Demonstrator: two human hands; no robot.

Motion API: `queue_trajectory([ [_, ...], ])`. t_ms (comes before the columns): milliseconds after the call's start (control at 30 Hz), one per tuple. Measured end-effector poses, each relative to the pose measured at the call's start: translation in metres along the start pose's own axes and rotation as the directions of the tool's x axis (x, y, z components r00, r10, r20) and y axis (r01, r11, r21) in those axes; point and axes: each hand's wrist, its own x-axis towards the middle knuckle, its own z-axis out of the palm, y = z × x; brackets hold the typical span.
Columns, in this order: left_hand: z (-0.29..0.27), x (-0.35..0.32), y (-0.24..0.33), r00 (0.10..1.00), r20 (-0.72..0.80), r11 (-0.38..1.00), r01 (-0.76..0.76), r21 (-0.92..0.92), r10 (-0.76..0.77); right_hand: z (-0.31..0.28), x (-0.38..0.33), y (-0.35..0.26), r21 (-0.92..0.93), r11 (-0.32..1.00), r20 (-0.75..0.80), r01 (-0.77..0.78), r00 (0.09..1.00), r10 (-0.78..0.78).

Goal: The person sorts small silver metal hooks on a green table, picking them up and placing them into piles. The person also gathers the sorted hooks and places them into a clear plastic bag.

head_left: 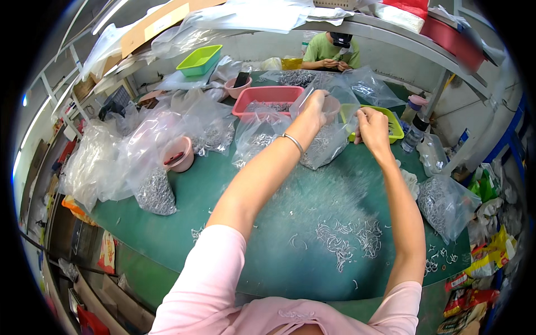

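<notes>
A clear plastic bag (324, 149) partly filled with small silver metal pieces stands at the far middle of the green table (268, 212). My left hand (316, 106), a bangle on its wrist, is closed at the bag's upper left side. A pale pink cup (331, 108) shows through the plastic beside it; whether the fingers touch this cup is hidden. My right hand (372, 126) pinches the bag's upper right edge, in front of a yellow-green tray (397, 132). Loose curved metal pieces (340, 240) lie scattered nearer to me, between my forearms.
Several filled bags stand around, including one at left (155, 195) and one at right (444, 204). A pink tray (245, 100), a pink cup (181, 159) and a water bottle (414, 134) are on the table. A shelf (385, 39) spans above; a person (329, 53) sits opposite.
</notes>
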Motion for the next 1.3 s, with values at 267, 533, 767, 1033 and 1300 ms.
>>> queue_trajectory([
  [267,-0.079,-0.195,0.035,0.835,0.378,0.888,-0.455,0.067,0.399,0.004,-0.021,0.022,-0.418,0.901,-0.352,0.115,0.894,-0.277],
  [533,-0.301,-0.385,-0.022,0.724,-0.325,0.793,-0.534,0.294,0.608,0.128,-0.189,-0.070,0.260,0.944,0.509,0.204,0.802,-0.313],
  [767,-0.346,-0.473,-0.156,0.934,-0.357,0.973,-0.087,-0.214,0.005,0.282,-0.260,-0.066,0.400,0.903,0.752,0.156,0.507,-0.421],
  [1033,-0.407,-0.462,-0.216,0.914,0.144,0.803,0.402,-0.440,-0.379,0.354,-0.266,-0.078,0.297,0.808,0.820,0.508,0.299,-0.489],
  [1300,-0.422,-0.423,-0.198,0.833,0.420,0.672,0.544,-0.502,-0.361,0.281,-0.290,-0.076,0.417,0.862,0.844,0.287,0.228,-0.485],
])
